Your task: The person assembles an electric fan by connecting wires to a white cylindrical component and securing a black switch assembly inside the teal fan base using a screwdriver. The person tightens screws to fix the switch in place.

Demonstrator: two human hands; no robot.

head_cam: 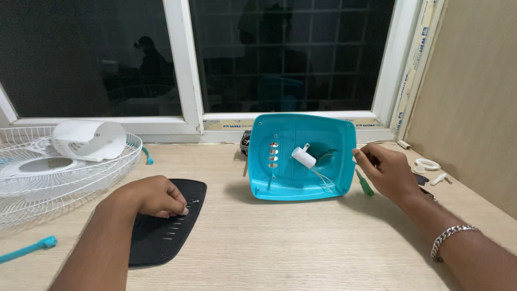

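Note:
My left hand (pixel 153 196) rests on a black mat (pixel 175 231) that carries several small screws, with its fingertips pinched at one screw (pixel 189 203). My right hand (pixel 389 171) grips the right edge of a turquoise plastic fan housing (pixel 285 172) that stands tilted on the wooden table. Inside the housing sit a white cylindrical capacitor (pixel 304 157) and thin wires. A green-handled screwdriver (pixel 364 183) lies just under my right hand.
A white wire fan guard (pixel 32 199) lies at the left with a white motor cover (pixel 89 139) on it. A turquoise part (pixel 27 250) lies near the left front edge. Small white parts (pixel 428 164) sit at the right by the wall. A window runs behind.

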